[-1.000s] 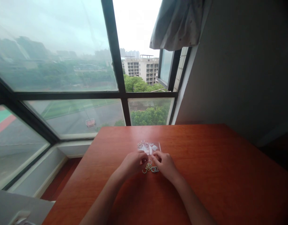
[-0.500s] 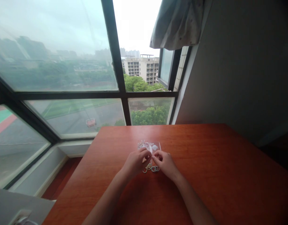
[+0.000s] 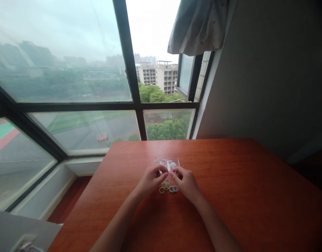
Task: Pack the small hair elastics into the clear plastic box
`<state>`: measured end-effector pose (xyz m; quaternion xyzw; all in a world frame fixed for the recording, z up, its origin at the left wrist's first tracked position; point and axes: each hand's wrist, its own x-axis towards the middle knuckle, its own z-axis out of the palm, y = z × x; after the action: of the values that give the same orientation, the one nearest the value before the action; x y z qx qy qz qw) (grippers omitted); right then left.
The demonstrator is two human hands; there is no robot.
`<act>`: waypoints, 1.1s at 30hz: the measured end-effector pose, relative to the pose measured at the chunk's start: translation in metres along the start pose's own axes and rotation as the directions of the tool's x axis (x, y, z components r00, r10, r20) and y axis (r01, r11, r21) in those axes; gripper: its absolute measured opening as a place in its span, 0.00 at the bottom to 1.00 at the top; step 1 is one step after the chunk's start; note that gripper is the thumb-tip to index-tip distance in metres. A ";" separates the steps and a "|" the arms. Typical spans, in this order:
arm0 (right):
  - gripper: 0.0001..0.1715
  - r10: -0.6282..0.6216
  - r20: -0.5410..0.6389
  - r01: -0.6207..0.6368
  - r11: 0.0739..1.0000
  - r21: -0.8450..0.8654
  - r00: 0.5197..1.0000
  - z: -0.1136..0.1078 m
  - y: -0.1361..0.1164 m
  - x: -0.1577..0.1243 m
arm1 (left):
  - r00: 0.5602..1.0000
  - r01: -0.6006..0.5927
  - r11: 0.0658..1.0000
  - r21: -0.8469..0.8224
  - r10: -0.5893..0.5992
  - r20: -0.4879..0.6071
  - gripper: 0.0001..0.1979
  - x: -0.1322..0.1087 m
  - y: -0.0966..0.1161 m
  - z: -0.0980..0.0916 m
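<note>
My left hand (image 3: 153, 177) and my right hand (image 3: 182, 177) meet fingertip to fingertip over the table, each in a pinch. Whatever is between the fingertips is too small to make out. Just below them lie several small rings: a yellowish cluster (image 3: 165, 185) on the left and a pale bluish, overlapping row (image 3: 173, 189) on the right. Behind my fingers rests a clear plastic tray (image 3: 179, 162), partly covered by my hands. Several rings (image 3: 160, 161) sit in its left part, and white pieces (image 3: 172, 165) show in its right part.
The reddish-brown wooden table (image 3: 224, 168) reaches up to a dark-framed window (image 3: 103, 106). A curtain (image 3: 197, 28) hangs at the top right, beside a grey wall (image 3: 260, 77). A white object (image 3: 28, 246) shows at the lower left corner.
My left hand has shifted slightly left and its fingers have straightened, uncovering more of the yellowish rings. The right hand stays almost in place.
</note>
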<state>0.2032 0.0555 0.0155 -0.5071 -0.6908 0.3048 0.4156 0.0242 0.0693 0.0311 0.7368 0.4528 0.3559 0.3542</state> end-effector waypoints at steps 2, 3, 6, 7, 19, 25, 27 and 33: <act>0.17 -0.003 -0.002 0.003 1.000 -0.006 1.000 0.000 0.000 0.000 | 1.000 -0.001 1.000 0.000 0.001 0.005 0.07 0.000 -0.001 0.000; 0.16 -0.004 -0.004 0.004 1.000 -0.012 1.000 0.000 0.001 0.000 | 1.000 -0.004 1.000 0.006 0.004 0.004 0.07 0.000 -0.003 0.000; 0.15 0.007 -0.013 -0.007 0.999 -0.048 1.000 0.000 0.003 0.000 | 0.999 -0.013 0.998 0.054 0.016 -0.046 0.07 0.002 -0.010 -0.001; 0.14 0.014 -0.015 -0.015 0.998 -0.065 1.000 0.000 0.005 0.001 | 0.996 -0.013 0.996 0.086 0.020 -0.083 0.08 0.004 -0.012 -0.001; 0.09 0.054 0.082 -0.036 0.977 -0.210 0.995 0.002 0.012 -0.001 | 0.966 0.036 0.885 0.464 0.088 -0.243 0.05 0.038 -0.025 -0.006; 0.09 0.070 0.102 -0.044 0.970 -0.238 0.992 0.000 0.014 -0.001 | 0.970 0.058 0.878 0.474 0.063 -0.236 0.06 0.037 -0.029 -0.005; 0.09 0.079 0.116 -0.049 0.969 -0.242 0.990 -0.002 0.014 -0.001 | 0.973 0.041 0.883 0.467 0.071 -0.220 0.06 0.033 -0.026 -0.008; 0.08 0.081 0.255 -0.014 0.967 -0.253 0.964 -0.015 0.014 -0.004 | 0.995 -0.079 0.889 0.450 0.098 -0.018 0.07 0.015 -0.006 -0.016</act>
<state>0.2236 0.0556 0.0095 -0.5270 -0.7601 0.2901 0.2457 0.0132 0.0884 0.0376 0.8112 0.4957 0.2722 0.1489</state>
